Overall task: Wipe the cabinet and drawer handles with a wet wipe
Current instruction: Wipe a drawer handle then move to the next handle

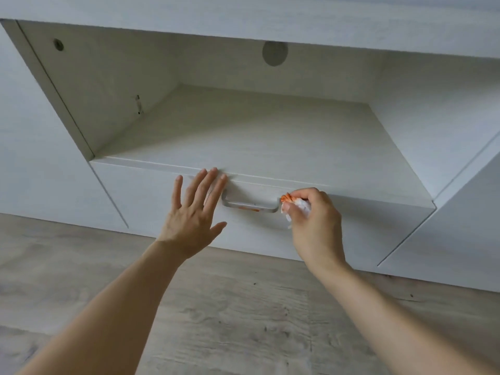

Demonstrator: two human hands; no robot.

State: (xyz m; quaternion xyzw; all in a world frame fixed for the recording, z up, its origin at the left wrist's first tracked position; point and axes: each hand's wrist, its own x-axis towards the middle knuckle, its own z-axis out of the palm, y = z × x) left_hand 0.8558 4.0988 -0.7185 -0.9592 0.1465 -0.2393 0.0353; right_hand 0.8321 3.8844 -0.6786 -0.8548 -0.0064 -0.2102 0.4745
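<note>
A silver bar handle (pixel 250 205) is fixed to the white drawer front (pixel 151 196), with small orange smears along its lower edge. My right hand (pixel 313 223) pinches a crumpled white wet wipe (pixel 293 205) stained orange and holds it against the handle's right end. My left hand (pixel 193 209) lies flat with straight, spread fingers on the drawer front, its fingertips near the drawer's top edge just left of the handle.
Above the drawer is an open white shelf niche (pixel 243 131) with a round cable hole (pixel 274 53) in its back panel. White cabinet fronts (pixel 40 158) flank the drawer on both sides. Grey wood-look floor (pixel 216 307) lies below.
</note>
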